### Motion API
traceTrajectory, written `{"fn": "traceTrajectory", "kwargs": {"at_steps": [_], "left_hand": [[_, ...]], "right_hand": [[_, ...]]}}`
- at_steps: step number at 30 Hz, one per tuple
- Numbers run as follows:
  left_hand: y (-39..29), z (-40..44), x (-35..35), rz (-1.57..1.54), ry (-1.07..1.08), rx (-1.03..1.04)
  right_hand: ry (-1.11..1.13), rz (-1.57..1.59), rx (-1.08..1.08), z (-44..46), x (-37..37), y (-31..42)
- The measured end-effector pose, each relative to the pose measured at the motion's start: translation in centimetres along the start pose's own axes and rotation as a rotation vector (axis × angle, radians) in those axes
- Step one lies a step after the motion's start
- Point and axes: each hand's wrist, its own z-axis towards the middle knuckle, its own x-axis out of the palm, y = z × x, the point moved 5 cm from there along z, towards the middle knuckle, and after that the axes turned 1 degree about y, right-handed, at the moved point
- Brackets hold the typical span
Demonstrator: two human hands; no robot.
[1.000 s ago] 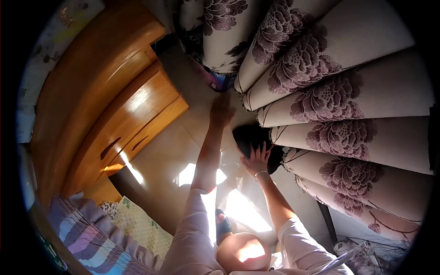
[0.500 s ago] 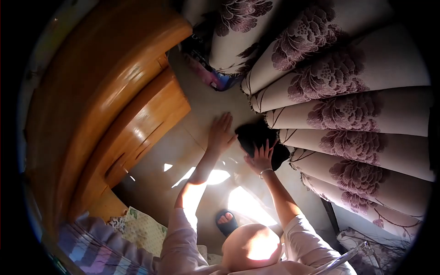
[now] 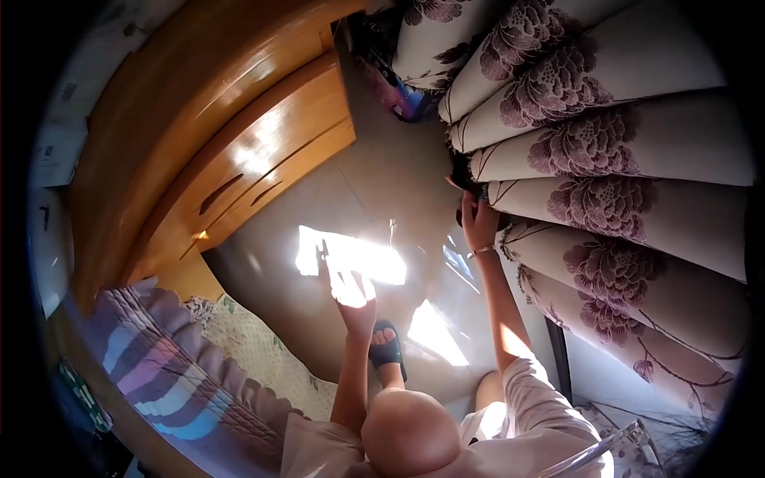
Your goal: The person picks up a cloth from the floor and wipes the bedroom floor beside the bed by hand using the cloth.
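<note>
My right hand (image 3: pixel 480 225), with a bracelet at the wrist, is at the hem of the patterned curtain (image 3: pixel 594 147). Its fingers are closed on a soft-looking black item (image 3: pixel 460 171), mostly hidden under the hem and behind the hand; its kind cannot be made out. My left hand (image 3: pixel 348 288) is low over the tiled floor (image 3: pixel 382 187), inside a bright patch of sunlight. Glare washes out part of it, but its fingers look stretched out and nothing shows in them.
A wooden cabinet with drawers (image 3: pixel 263 155) stands on the left. A blue-and-purple item (image 3: pixel 410 103) lies under the curtain at the back. My slippered foot (image 3: pixel 386 338) is on the floor. A frilled striped cover (image 3: pixel 171 370) and a pale patterned cloth (image 3: pixel 255 346) are at lower left.
My left hand has drawn back toward me from the floor beyond. My right hand has moved to the curtain hem, and the black item is now mostly hidden there. The view has shifted.
</note>
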Motion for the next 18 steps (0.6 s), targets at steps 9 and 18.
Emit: {"fn": "traceTrajectory", "kwargs": {"at_steps": [9, 18], "left_hand": [[0.8, -10.3, -1.7, 0.121, 0.027, -0.211], [3.1, -21.3, 2.0, -0.046, 0.114, -0.157]], "right_hand": [[0.291, -0.328, -0.612, -0.4, 11.0, -1.3], [0.578, -0.337, -0.308, -21.4, -3.4, -18.8]]}}
